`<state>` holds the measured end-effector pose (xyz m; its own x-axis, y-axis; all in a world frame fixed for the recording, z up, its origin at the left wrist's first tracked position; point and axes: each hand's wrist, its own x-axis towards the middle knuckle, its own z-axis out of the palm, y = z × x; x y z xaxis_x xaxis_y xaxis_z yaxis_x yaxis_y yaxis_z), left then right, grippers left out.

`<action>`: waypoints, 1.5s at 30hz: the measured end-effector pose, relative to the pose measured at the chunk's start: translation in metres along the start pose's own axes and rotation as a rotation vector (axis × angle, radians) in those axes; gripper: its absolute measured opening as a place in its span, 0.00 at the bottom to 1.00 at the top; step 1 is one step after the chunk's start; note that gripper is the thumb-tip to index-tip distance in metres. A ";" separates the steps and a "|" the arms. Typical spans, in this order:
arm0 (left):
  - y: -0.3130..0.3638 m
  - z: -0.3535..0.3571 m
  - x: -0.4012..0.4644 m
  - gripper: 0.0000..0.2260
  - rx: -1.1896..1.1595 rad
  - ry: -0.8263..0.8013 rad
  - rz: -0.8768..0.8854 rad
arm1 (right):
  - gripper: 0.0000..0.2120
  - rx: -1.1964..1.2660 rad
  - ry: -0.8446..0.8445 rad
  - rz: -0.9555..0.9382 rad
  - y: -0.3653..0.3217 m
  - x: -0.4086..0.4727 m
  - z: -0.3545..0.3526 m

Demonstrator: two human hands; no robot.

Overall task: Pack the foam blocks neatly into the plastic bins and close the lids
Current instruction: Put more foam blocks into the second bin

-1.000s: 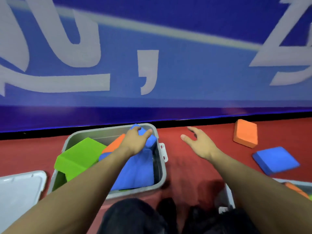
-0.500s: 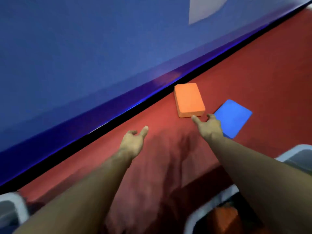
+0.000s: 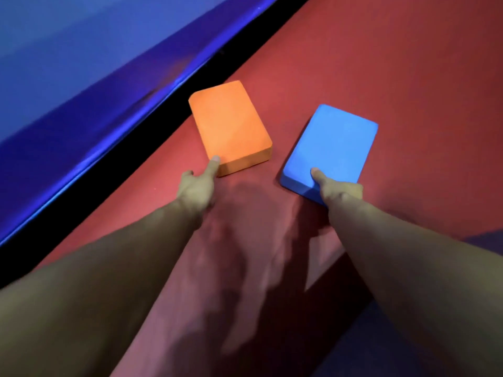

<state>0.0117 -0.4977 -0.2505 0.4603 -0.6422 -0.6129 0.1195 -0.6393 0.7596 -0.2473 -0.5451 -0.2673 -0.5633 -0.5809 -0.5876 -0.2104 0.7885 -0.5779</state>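
Note:
An orange foam block (image 3: 228, 123) lies flat on the red floor near the wall. To its right a blue foam block (image 3: 334, 142) also lies flat. My left hand (image 3: 196, 189) reaches the orange block's near left corner, with the thumb tip touching its top edge and the fingers beside it. My right hand (image 3: 337, 193) sits at the blue block's near corner. Its thumb presses on the top face and its fingers are hidden at the near edge. No plastic bin or lid is in view.
A blue wall banner (image 3: 81, 63) runs diagonally along the left, with a black strip (image 3: 109, 172) at its foot. The red floor (image 3: 394, 63) stretches to the right beyond the blocks. A dark blue patch (image 3: 484, 240) shows at the right edge.
My view swung right, away from the grey bin. Both hands moved forward: the left from the bin to the orange block's corner, the right onto the blue block.

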 end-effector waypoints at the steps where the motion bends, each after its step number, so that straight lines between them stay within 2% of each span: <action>1: 0.001 0.006 0.009 0.44 0.002 0.010 -0.022 | 0.52 0.015 0.011 -0.002 0.001 0.006 0.003; 5: 0.002 0.019 0.028 0.35 0.017 0.062 -0.056 | 0.53 -0.064 -0.032 0.002 -0.004 0.015 0.002; 10: 0.019 0.047 0.040 0.40 0.025 0.041 -0.074 | 0.57 -0.168 -0.013 -0.018 -0.004 0.016 0.005; 15: 0.030 0.078 0.054 0.33 0.030 0.019 -0.099 | 0.55 -0.145 0.014 -0.053 -0.004 0.004 0.004; 19: 0.035 0.106 0.051 0.26 -0.059 -0.035 -0.111 | 0.53 -0.131 0.043 -0.107 -0.003 -0.014 0.006; 24: 0.032 0.127 0.038 0.19 -0.194 -0.100 -0.101 | 0.54 -0.155 0.058 -0.160 -0.002 -0.026 0.005; 25: 0.029 0.126 0.039 0.23 -0.223 -0.080 -0.106 | 0.54 -0.173 0.057 -0.170 -0.002 -0.027 0.005; 27: 0.024 0.120 0.040 0.31 -0.272 -0.066 -0.134 | 0.53 -0.198 0.062 -0.199 -0.005 -0.026 0.003; 28: 0.023 0.113 0.038 0.32 -0.301 -0.055 -0.133 | 0.53 -0.209 0.064 -0.224 -0.009 -0.024 0.002; 32: 0.016 0.066 0.026 0.29 -0.356 0.039 -0.069 | 0.54 -0.285 0.036 -0.286 -0.033 -0.013 0.002; 38: -0.007 -0.025 -0.011 0.25 -0.354 0.103 -0.043 | 0.66 -0.258 0.081 -0.225 -0.030 -0.045 0.005; 41: -0.016 -0.057 -0.044 0.21 -0.411 0.101 -0.070 | 0.60 -0.183 0.061 -0.251 -0.016 -0.090 0.010; 45: -0.030 -0.105 -0.095 0.27 -0.456 0.161 -0.110 | 0.48 -0.052 0.076 -0.270 0.013 -0.160 0.002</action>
<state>0.0566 -0.3733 -0.1919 0.5492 -0.4851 -0.6804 0.5309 -0.4263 0.7324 -0.1577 -0.4425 -0.1815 -0.5395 -0.7559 -0.3710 -0.4007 0.6180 -0.6764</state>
